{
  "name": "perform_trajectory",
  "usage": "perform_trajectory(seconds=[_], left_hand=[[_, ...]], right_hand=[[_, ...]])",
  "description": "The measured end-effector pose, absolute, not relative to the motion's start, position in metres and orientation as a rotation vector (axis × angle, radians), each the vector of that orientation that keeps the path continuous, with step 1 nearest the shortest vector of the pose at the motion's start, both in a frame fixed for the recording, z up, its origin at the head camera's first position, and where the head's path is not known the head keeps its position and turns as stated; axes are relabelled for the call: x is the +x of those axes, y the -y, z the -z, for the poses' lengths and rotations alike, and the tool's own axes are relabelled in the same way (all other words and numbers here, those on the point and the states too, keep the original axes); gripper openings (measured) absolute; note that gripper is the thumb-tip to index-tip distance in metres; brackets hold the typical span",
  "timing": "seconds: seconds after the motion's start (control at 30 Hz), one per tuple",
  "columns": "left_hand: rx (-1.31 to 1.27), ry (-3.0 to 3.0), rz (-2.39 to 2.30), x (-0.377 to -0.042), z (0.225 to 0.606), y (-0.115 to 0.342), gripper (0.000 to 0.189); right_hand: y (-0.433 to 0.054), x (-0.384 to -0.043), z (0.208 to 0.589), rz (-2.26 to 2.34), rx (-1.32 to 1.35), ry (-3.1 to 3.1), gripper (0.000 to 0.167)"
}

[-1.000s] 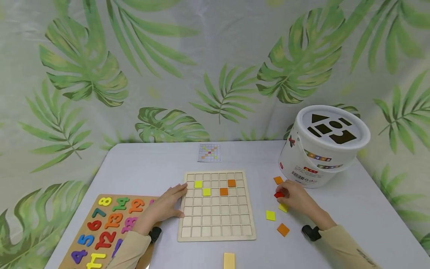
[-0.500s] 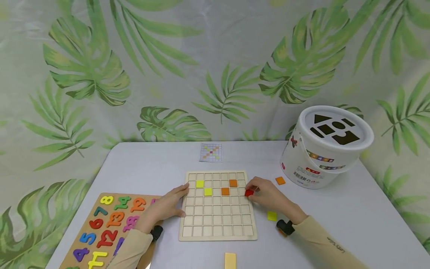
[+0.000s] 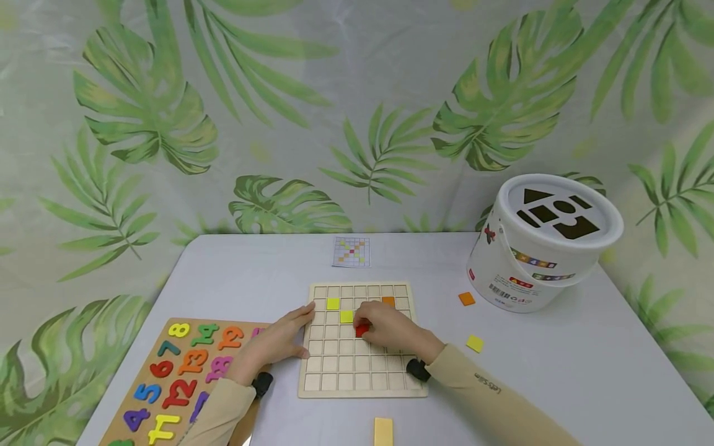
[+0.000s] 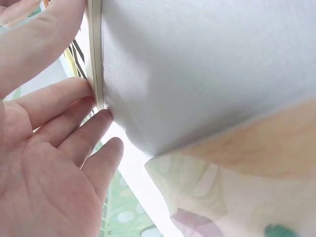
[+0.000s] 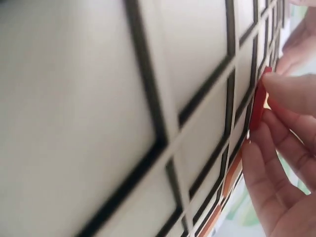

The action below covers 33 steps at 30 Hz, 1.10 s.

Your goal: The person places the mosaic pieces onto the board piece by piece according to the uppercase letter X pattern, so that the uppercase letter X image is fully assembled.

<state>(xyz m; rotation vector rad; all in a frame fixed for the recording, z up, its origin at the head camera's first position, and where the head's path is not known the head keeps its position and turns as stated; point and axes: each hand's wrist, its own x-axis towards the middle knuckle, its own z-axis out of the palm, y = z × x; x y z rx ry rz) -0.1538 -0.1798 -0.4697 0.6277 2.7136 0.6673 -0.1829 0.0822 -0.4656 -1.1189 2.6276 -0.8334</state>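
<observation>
A square wooden grid board [image 3: 330, 382] lies on the table. My left hand [image 3: 279, 341] rests at its left edge, fingers extended; in the left wrist view the fingertips [image 4: 101, 116] touch the board's rim. Over the board's middle, my right hand [image 3: 393, 326] pinches a red square tile [image 3: 362, 331] between thumb and fingers. The right wrist view shows this red tile [image 5: 259, 101] tilted against the grid. Two yellow tiles [image 3: 346, 316] sit in cells to the upper left. One orange tile [image 3: 388, 301] shows behind the right hand, which hides another orange tile [image 5: 232, 170].
Right of the board lie a loose orange tile [image 3: 466, 299] and a yellow tile [image 3: 475, 344]. A white lidded bucket [image 3: 524, 266] stands back right. A pattern card [image 3: 351, 252] lies behind the board, a number puzzle [image 3: 184, 371] to the left, a pale yellow block [image 3: 383, 432] in front.
My right hand has carried the red tile leftward from the loose tiles, past the board's right edge, to the middle of the grid. The left hand has stayed at the board's edge.
</observation>
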Motion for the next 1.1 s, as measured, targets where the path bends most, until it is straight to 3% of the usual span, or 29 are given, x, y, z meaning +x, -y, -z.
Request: perform_trajectory(seconds=[0.37, 0.87, 1.1], left_hand=[[0.611, -2.718, -0.661, -0.154, 0.471, 0.179, 0.082], [0.605, -2.711, -0.669, -0.152, 0.467, 0.177, 0.082], [0.617, -2.702, -0.695, -0.152, 0.469, 0.178, 0.082]], right_hand=[[-0.090, -0.177, 0.460, 0.860, -1.030, -2.650, 0.018], [-0.238, -0.151, 0.450, 1.032, -0.733, -2.799, 0.018], [-0.267, -0.130, 0.462, 1.056, -0.721, -2.769, 0.021]])
